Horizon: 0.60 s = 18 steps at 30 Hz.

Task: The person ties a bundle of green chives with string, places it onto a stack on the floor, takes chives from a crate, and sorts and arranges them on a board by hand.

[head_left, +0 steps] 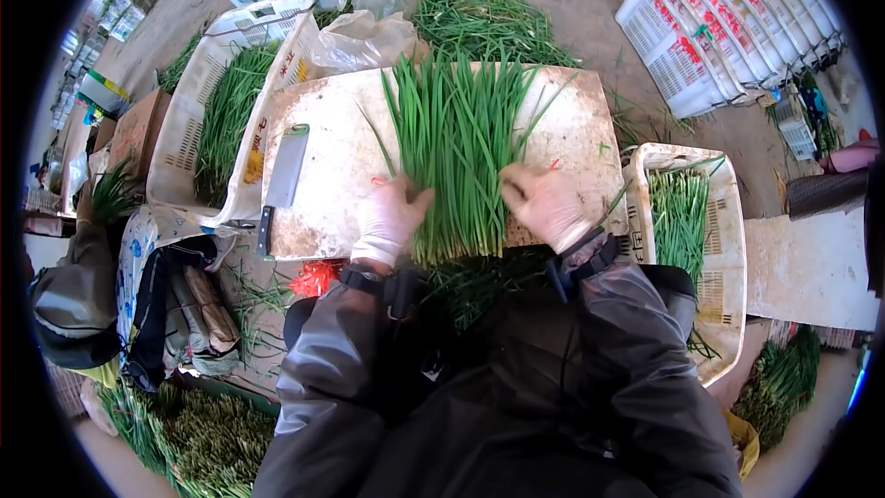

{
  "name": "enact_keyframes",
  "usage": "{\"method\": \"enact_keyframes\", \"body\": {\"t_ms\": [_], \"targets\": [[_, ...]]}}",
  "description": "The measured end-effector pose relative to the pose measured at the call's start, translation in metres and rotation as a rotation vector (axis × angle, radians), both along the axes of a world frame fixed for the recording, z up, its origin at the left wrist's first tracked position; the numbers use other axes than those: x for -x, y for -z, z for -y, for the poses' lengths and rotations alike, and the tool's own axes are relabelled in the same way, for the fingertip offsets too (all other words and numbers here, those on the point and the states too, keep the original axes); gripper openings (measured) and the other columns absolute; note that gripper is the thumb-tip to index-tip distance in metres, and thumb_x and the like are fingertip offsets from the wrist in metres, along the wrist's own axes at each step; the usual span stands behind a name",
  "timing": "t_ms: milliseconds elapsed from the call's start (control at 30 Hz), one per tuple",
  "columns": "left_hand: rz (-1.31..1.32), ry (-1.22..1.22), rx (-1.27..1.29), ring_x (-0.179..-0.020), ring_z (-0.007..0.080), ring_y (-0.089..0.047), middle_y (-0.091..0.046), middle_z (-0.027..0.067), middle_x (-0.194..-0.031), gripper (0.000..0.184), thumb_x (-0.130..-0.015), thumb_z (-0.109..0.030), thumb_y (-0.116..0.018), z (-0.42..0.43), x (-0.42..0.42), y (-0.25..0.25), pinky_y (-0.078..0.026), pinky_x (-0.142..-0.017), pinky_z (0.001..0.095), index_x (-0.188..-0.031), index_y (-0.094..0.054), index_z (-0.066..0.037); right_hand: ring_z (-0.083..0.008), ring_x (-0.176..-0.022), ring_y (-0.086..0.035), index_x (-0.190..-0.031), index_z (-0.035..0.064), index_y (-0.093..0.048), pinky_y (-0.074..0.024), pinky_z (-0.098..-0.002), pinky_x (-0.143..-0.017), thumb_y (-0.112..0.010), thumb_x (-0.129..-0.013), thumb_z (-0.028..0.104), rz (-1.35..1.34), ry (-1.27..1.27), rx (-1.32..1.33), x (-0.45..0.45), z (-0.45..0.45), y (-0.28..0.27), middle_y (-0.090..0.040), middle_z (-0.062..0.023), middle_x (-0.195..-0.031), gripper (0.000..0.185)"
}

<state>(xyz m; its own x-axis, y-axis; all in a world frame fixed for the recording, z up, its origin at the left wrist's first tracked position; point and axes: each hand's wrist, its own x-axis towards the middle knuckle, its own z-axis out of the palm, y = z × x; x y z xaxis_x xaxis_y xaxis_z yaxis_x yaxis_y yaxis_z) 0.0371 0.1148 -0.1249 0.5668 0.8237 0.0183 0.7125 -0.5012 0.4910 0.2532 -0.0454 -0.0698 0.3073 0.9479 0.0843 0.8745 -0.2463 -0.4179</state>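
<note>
So the biggest thing here is the pale, grubby board (323, 120) right in front of the person. A white crate (175, 143) of long greens sits to its left, and a smaller-looking crate (728, 249), also with greens in it, is just off to the right.

Next down is the loose bunch of greens (461, 157) in the middle of the board. It runs lengthwise near to far, pale cut ends at the near edge and leafy tips toward the far side, fanned out a bit. A cleaver (288, 166) lies over on the left, well apart from it.

Then the hands, both in thin pale gloves. The left hand (389, 212) is at the bunch's left edge and the right hand (546, 207) is at its right edge, so the greens lie between them, long axis crossing the gap. Neither hand looks clearly closer. Fingers are partly curled on both, thumbs tipped inward, but honestly can't tell if either has stalks pinched or is just touching.

Smaller stuff: a black handle (265, 231) at the near left corner, plus a tiny red bit by each hand, can't make out what.
</note>
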Motion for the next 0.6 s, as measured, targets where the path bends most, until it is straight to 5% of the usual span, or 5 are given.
{"method": "enact_keyframes", "body": {"t_ms": [267, 300, 400, 433, 600], "targets": [[0.004, 0.111, -0.170, -0.058, 0.0340, -0.063, -0.061, 0.0117, -0.062, 0.060, -0.076, -0.061, -0.083, 0.016, -0.010, 0.014, -0.052, -0.058, 0.0466, -0.082, -0.058, -0.007, -0.0301, -0.107, -0.064, -0.109, 0.0125, -0.068, -0.0537, -0.0421, -0.092, -0.072, -0.082, 0.015, 0.018, -0.361, 0.039, 0.050, 0.017, 0.033, -0.063, -0.0083, -0.111, 0.028], [-0.140, 0.063, -0.018, -0.077, 0.0340, -0.067, -0.067, 0.0144, -0.082, 0.060, -0.072, -0.056, -0.087, 0.021, -0.015, -0.005, -0.054, -0.070, 0.0468, -0.095, -0.061, -0.006, -0.0305, -0.106, -0.064, -0.110, 0.0130, -0.067, -0.0539, -0.0428, -0.090, -0.071, -0.081, 0.012, 0.005, -0.342, -0.007, 0.048, 0.018, 0.031, -0.064, -0.0089, -0.109, 0.030], [0.075, 0.186, -0.383, -0.110, 0.0366, -0.061, -0.062, 0.0183, -0.123, 0.066, -0.070, -0.049, -0.088, 0.024, -0.016, -0.006, -0.051, -0.090, 0.0490, -0.110, -0.061, -0.005, -0.0306, -0.099, -0.066, -0.108, 0.0124, -0.064, -0.0549, -0.0438, -0.086, -0.067, -0.081, 0.010, -0.047, -0.334, -0.034, 0.044, 0.020, 0.030, -0.066, -0.0092, -0.101, 0.027], [0.080, 0.255, -0.281, -0.124, 0.0401, -0.050, -0.049, 0.0196, -0.143, 0.080, -0.067, -0.043, -0.090, 0.023, -0.018, 0.000, -0.045, -0.100, 0.0518, -0.129, -0.057, -0.005, -0.0306, -0.097, -0.067, -0.107, 0.0120, -0.063, -0.0551, -0.0440, -0.084, -0.066, -0.082, 0.009, -0.039, -0.343, -0.036, 0.045, 0.020, 0.030, -0.066, -0.0090, -0.097, 0.025], [0.107, 0.338, -0.289, -0.122, 0.0395, -0.053, -0.049, 0.0195, -0.146, 0.089, -0.071, -0.041, -0.088, 0.031, -0.025, 0.004, -0.046, -0.099, 0.0519, -0.149, -0.051, -0.017, -0.0305, -0.084, -0.070, -0.100, 0.0104, -0.060, -0.0554, -0.0446, -0.075, -0.063, -0.083, 0.007, -0.027, -0.401, -0.040, 0.053, 0.027, 0.029, -0.068, -0.0079, -0.084, 0.018]]}}
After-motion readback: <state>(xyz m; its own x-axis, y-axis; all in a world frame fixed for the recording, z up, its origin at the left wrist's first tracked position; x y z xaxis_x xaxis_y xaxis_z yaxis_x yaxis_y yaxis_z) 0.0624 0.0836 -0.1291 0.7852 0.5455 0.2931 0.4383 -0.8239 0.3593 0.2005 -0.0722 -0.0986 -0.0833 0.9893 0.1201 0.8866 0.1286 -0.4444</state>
